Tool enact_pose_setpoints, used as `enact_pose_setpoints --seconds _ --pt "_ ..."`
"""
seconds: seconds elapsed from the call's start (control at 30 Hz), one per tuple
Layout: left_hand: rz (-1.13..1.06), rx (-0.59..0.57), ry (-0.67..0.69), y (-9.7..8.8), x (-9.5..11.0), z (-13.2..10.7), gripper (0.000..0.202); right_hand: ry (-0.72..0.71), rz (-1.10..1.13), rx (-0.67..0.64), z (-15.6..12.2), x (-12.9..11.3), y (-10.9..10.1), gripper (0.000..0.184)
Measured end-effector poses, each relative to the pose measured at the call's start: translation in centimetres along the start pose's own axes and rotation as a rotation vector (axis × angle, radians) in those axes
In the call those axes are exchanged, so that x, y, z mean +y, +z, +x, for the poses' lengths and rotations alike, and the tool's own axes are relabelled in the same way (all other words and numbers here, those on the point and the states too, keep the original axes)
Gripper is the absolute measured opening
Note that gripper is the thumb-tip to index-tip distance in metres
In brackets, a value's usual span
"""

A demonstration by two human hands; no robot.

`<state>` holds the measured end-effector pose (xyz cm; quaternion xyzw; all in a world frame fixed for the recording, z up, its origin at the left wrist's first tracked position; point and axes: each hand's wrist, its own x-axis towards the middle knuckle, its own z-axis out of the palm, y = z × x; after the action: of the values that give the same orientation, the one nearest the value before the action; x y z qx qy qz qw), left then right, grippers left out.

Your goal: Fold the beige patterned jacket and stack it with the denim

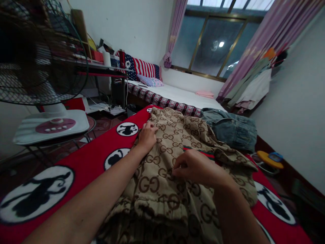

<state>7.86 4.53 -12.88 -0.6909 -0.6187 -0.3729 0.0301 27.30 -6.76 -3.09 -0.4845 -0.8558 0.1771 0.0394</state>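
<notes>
A tan garment (177, 135) printed with brown interlocked letters lies spread over a red blanket (91, 159) with round black-and-white cartoon patches. My left hand (147, 135) rests on the garment's left edge, fingers curled and gripping the fabric. My right hand (195, 166) sits near the garment's middle, fingers pinched together on the cloth beside a green-and-red striped band (203, 152). Both forearms reach in from the bottom of the view.
Folded blue jeans (231, 127) lie beyond the tan garment. A standing fan (43, 74) is at the left. A second bed (177, 95) with pillows runs under the window. A cluttered table (101, 66) stands at the back left. Clothes (254, 84) hang at the right wall.
</notes>
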Motion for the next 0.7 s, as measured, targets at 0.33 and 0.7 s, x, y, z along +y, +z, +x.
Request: enact_pose_setpoints --seconds 0.33,0.7 --pt "0.116 -0.491 0.261 3.3 -0.2 -1.2 0.053 0.016 -0.165 0.256 6.8 3.1 10.8 0.068" --pt "0.214 -0.407 0.146 3.3 3.2 3.7 0.042 0.073 -0.208 0.343 7.0 3.2 12.6 0.067"
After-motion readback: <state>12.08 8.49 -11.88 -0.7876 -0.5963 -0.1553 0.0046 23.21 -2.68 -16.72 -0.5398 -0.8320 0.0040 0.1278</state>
